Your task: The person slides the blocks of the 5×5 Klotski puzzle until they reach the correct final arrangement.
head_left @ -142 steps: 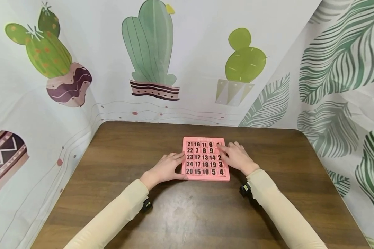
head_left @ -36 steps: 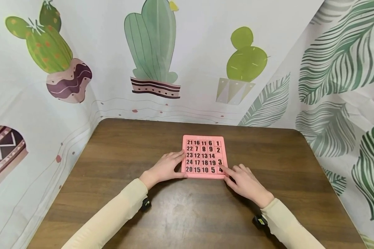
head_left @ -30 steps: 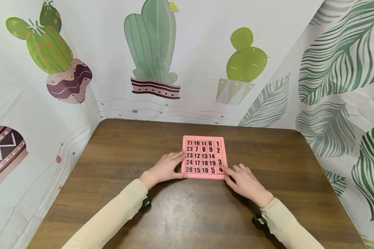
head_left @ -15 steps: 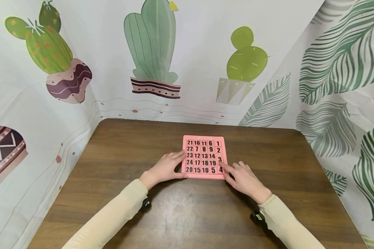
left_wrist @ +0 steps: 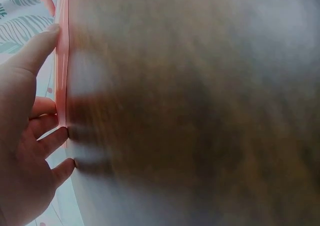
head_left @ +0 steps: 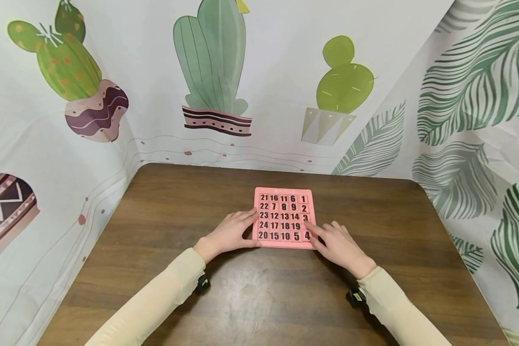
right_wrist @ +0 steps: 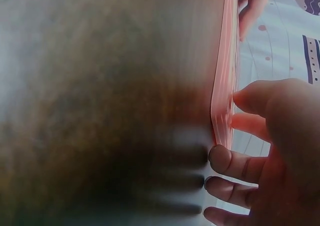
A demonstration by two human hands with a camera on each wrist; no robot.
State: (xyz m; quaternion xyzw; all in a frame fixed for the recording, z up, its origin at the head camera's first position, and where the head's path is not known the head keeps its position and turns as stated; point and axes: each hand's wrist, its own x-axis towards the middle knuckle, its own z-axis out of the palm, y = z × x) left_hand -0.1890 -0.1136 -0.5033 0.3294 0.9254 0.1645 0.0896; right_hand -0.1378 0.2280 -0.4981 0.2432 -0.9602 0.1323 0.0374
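Observation:
A pink sliding number puzzle (head_left: 285,245) lies flat on the table, its tiles in a square grid. My left hand (head_left: 228,231) holds its near left corner, thumb on the front edge and fingers along the left side. In the left wrist view the thumb tip touches the puzzle's pink side (left_wrist: 62,60). My right hand (head_left: 339,245) reaches in from the right, its index fingertip just below the 3 tile (head_left: 305,217) in the right column. The thumb is at the near right corner, partly over the 4 tile (head_left: 306,235). Three other fingertips rest on the tabletop in the right wrist view.
The brown wooden table (head_left: 251,298) extends around the puzzle. Behind and beside it hangs a white cloth (head_left: 277,96) printed with cacti and leaves. Each wrist wears a small black camera; one wrist camera (head_left: 355,298) shows below the right sleeve.
The right hand has gone from the upper right of the puzzle to its lower right. The 1, 2 and 3 tiles have slid up the right column. The left hand stays put.

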